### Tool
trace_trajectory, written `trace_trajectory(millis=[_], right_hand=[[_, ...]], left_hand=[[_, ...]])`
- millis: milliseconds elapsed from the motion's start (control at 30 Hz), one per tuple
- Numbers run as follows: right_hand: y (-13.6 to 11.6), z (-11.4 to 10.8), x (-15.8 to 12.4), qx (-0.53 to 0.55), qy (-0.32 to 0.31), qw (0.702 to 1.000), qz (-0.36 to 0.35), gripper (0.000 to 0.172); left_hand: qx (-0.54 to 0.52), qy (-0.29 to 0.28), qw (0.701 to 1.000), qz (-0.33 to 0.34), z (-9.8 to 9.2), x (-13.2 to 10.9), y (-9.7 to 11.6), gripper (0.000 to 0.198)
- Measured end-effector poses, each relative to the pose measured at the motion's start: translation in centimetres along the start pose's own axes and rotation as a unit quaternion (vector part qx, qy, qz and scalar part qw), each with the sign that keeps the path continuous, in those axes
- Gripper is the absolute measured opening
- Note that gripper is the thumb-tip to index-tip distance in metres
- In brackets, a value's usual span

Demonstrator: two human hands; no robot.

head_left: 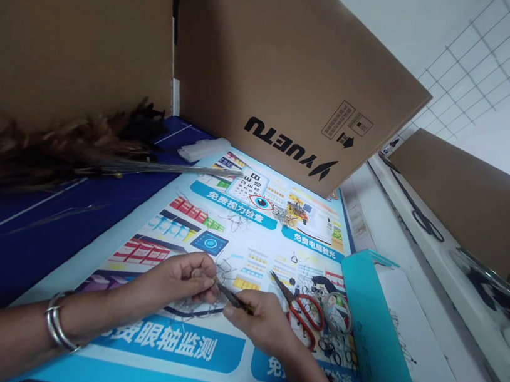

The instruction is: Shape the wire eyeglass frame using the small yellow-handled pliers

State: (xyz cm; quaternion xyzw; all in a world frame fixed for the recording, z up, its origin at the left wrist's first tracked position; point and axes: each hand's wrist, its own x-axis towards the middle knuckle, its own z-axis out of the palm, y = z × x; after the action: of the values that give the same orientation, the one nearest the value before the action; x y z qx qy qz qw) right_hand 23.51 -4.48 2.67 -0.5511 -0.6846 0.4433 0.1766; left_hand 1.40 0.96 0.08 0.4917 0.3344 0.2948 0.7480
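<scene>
My left hand (190,280) is closed in a pinch, with thin wire at its fingertips; exactly what it grips is too fine to make out. My right hand (265,324) is wrapped round a small pair of pointed dark pliers (229,296), whose tip meets the left fingertips. Loose thin wire (184,320) lies tangled under and around the left hand. Just beyond my right hand rest scissors with orange-red handles (306,315), blades pointing up and left. Beside them sit a coil of wire (337,310) and several small dark wire loops (332,352).
An open teal box (379,335) with a white inside stands at the right. Brown and black feathers (77,134) lie at the left, near a bundle of long thin wires (167,169). Cardboard panels (273,61) wall the back. A printed sheet (158,342) covers the table.
</scene>
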Motion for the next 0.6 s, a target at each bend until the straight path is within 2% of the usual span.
trace_trajectory(millis=[367,600], right_hand=[[-1.0,-0.1,0.0,-0.108,0.019,0.993,-0.043,0.028],[-1.2,0.7,-0.2,-0.251,0.064,0.965,-0.050,0.014]], left_hand=[[0.018,0.004,1.000,0.018,0.0,-0.2,-0.1,0.023],[0.050,0.003,0.998,0.032,-0.2,-0.2,0.1,0.018]])
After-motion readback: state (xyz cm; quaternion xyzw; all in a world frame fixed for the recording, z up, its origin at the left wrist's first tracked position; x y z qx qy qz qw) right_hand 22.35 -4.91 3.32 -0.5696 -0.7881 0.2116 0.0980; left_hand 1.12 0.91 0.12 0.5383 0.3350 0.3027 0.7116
